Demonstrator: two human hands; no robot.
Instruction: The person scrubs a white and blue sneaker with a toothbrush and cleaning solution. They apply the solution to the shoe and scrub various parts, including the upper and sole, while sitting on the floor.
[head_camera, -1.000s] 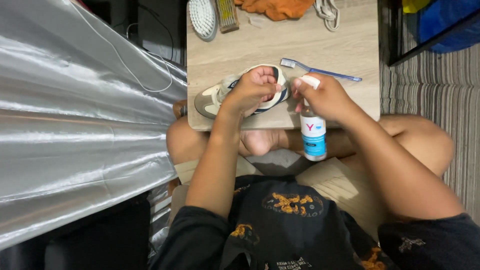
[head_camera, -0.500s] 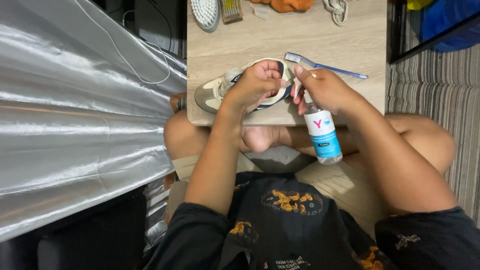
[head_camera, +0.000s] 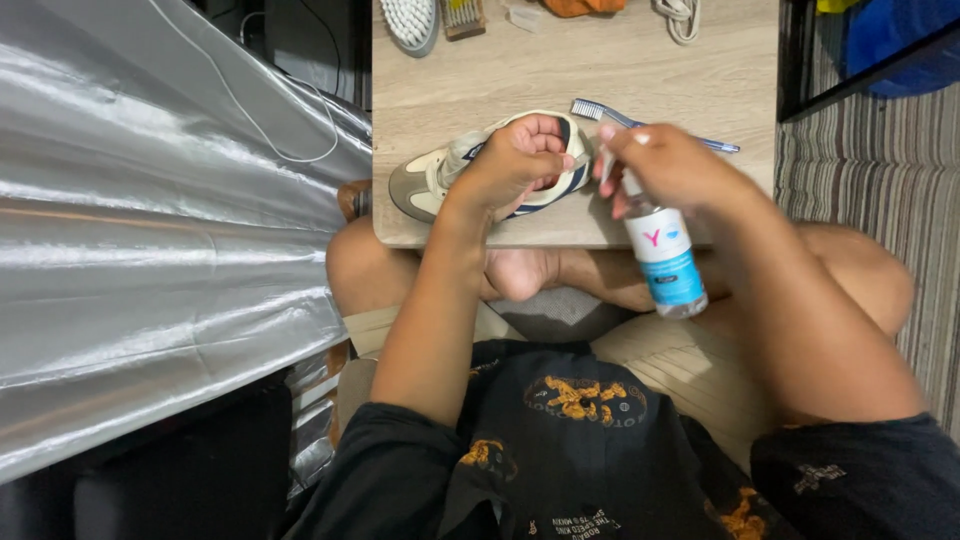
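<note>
A cream and brown sneaker (head_camera: 430, 178) with dark stripes lies on its side on a low wooden table (head_camera: 560, 60). My left hand (head_camera: 515, 160) grips it at the heel opening, fingers tucked inside. My right hand (head_camera: 665, 165) is closed around the top of a clear spray bottle (head_camera: 665, 258) with a white and blue label, nozzle end near the shoe, body tilted down toward my lap. A blue toothbrush (head_camera: 600, 112) lies on the table just behind both hands.
At the table's far edge lie a white scrub brush (head_camera: 410, 20), a small wooden brush (head_camera: 465, 15), an orange cloth (head_camera: 585, 6) and white laces (head_camera: 682, 18). Silver sheeting (head_camera: 160, 220) fills the left. A striped rug (head_camera: 860, 190) lies right. My crossed legs sit under the table.
The view has shifted up slightly. My right hand has tilted the spray bottle, its base swinging out to the right. My left hand keeps hold of the sneaker.
</note>
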